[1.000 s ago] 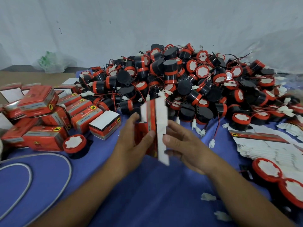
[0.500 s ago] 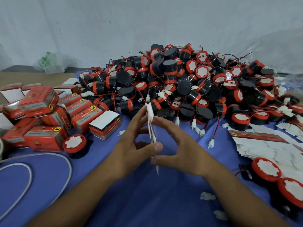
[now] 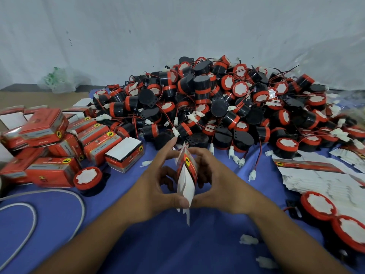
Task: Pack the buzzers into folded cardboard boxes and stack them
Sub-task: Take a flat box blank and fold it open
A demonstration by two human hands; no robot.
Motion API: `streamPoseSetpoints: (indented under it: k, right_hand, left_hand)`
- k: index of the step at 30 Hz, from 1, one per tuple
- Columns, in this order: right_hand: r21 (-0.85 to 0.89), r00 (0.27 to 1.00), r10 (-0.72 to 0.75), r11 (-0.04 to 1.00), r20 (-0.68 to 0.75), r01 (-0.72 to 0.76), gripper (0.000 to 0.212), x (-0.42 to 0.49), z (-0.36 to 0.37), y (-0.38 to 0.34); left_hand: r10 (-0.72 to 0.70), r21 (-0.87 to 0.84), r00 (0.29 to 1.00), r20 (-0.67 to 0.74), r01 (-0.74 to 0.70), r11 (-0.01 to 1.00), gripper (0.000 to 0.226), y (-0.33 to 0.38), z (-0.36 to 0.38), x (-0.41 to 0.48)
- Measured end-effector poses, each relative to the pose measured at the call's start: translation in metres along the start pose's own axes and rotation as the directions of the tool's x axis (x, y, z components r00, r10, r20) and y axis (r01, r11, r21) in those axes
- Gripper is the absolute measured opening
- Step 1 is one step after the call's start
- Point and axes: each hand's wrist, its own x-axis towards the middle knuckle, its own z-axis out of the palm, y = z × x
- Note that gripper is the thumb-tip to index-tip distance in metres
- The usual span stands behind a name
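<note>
While the big heap of buzzers [image 3: 217,107] is waiting at the back of the blue tabletop [image 3: 177,250], both hands are working on a flat box [image 3: 186,175], holding it edge-on in the air just in front of the heap. The left hand [image 3: 156,188] is pinching its near edge with the thumb and the right hand [image 3: 219,184] is curling round the other side, so each grip is closed on the cardboard. The step in hand, I'd say, is squeezing the flat sleeve open into a box; no buzzer is going in yet. The next move is calling for a press on opposite creases, then tucking an end flap shut before reaching for a buzzer. The packed boxes [image 3: 59,139] are sitting in a loose stack on the left, and the unfolded blanks [image 3: 325,180] are lying on the right. The box is showing little more than its edge, so its flaps are hard to make out, and some right fingertips are hiding behind it. The cable [image 3: 59,202] at left is running out of view.
</note>
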Motion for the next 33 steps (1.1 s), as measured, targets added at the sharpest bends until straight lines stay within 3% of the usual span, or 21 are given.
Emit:
streamPoseSetpoints:
  k: [6, 12, 16, 19, 21, 23, 26, 29, 33]
  right_hand:
    - [-0.109, 1.000, 0.005, 0.994, -0.009, -0.006, 0.068, -0.007, -0.006, 0.009]
    - [0.121, 0.997, 0.072, 0.990, -0.041, -0.066, 0.056, -0.009, -0.012, 0.009]
    - [0.316, 0.983, 0.143, 0.943, -0.115, -0.100, 0.050, -0.005, -0.004, 0.010]
    - [0.402, 0.956, 0.194, 0.911, -0.219, -0.092, 0.041, -0.001, 0.004, 0.008]
    - [0.426, 0.924, 0.251, 0.898, -0.288, -0.111, 0.046, 0.002, 0.003, 0.006]
    - [0.426, 0.911, 0.254, 0.899, -0.325, -0.099, 0.051, 0.003, 0.000, 0.006]
    - [0.342, 0.936, 0.187, 0.936, -0.297, -0.079, 0.044, 0.002, 0.004, 0.007]
    - [0.247, 0.946, 0.149, 0.966, -0.287, -0.078, 0.040, 0.003, 0.009, 0.010]
    - [0.303, 0.950, 0.174, 0.949, -0.259, -0.091, 0.064, 0.004, 0.006, 0.008]
  left_hand:
    - [-0.023, 0.095, 1.000, 0.005, 0.023, 0.995, 0.104, -0.002, -0.006, -0.001]
    - [-0.087, -0.062, 0.995, 0.044, 0.089, 0.994, 0.076, 0.001, -0.003, -0.001]
    - [-0.110, -0.004, 0.993, 0.033, 0.110, 0.994, 0.079, 0.002, -0.004, -0.001]
    - [-0.096, -0.048, 0.988, 0.118, 0.102, 0.994, 0.059, 0.003, -0.001, -0.003]
    - [-0.085, -0.033, 0.992, 0.095, 0.088, 0.996, 0.050, 0.001, 0.004, -0.004]
    - [-0.093, -0.034, 0.995, 0.029, 0.094, 0.995, 0.057, 0.002, 0.008, -0.003]
    - [-0.108, -0.122, 0.991, -0.076, 0.098, 0.988, 0.037, 0.006, 0.014, 0.000]
    - [-0.180, -0.303, 0.984, -0.014, 0.167, 0.938, 0.036, 0.009, 0.010, 0.002]
    - [-0.184, -0.388, 0.982, 0.050, 0.189, 0.902, 0.047, 0.007, 0.003, 0.001]
